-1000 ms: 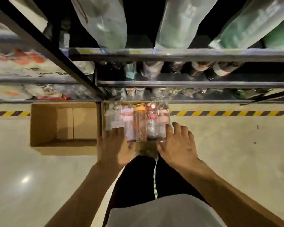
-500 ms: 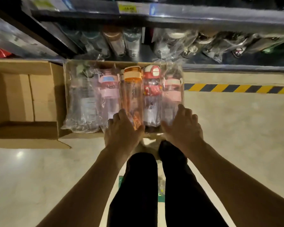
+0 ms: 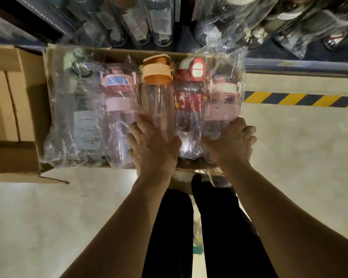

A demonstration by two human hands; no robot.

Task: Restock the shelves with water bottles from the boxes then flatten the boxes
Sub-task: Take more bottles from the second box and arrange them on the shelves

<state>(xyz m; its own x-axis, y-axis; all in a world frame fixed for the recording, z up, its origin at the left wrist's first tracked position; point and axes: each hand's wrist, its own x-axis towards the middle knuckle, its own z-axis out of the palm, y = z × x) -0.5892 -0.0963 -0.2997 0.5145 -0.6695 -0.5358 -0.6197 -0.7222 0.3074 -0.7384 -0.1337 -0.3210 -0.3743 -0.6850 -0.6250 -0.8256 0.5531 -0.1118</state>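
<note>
An open cardboard box [image 3: 48,93] on the floor holds several plastic-wrapped water bottles lying side by side. My left hand [image 3: 154,147] is wrapped around the lower body of the orange-capped bottle [image 3: 157,91] in the middle. My right hand [image 3: 229,145] grips the base of the pink-banded bottle in clear wrap [image 3: 223,103] at the box's right end. Between them lies a red bottle with a white cap [image 3: 190,93]. A pink-and-blue bottle [image 3: 119,93] and a clear bottle [image 3: 84,121] lie to the left.
An empty open box [image 3: 10,97] stands to the left, touching the full one. The bottom shelf [image 3: 289,64] with wrapped bottles [image 3: 239,23] runs along the top. Yellow-black floor tape [image 3: 301,99] lies to the right. My dark-trousered legs [image 3: 169,227] are below.
The camera has dropped closer to the box. Both hands have moved forward from the box's near edge and closed on the orange-capped bottle and the pink-banded bottle.
</note>
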